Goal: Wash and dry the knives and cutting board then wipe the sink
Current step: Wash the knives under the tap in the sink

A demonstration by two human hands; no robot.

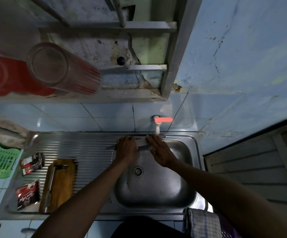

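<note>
Stainless sink point(187, 169) set hard into the corner – tiled wall at the back, blue wall close on the right, ribbed drainboard point(80, 146) running off to the left. Basin bare around the drain point(138, 171), with room below the two hands. On the drainboard near its front edge, a wooden cutting board point(62, 184) carrying a second knife point(50, 186) lengthwise; just left of it, two dark-and-red packets point(28, 194), print too blurred to read, and a green basket point(0, 162) past the rim. Checked cloth point(202, 224) draped at the front right corner. White tap with orange-red lever point(158, 125) over the back rim. Beneath it, a knife point(141, 145) held level across the basin's back left corner – left hand point(125, 149) curled around the handle end, end poking out left over the drainboard; right hand point(158, 152) flat, fingers straight, pressing on the blade.
</note>
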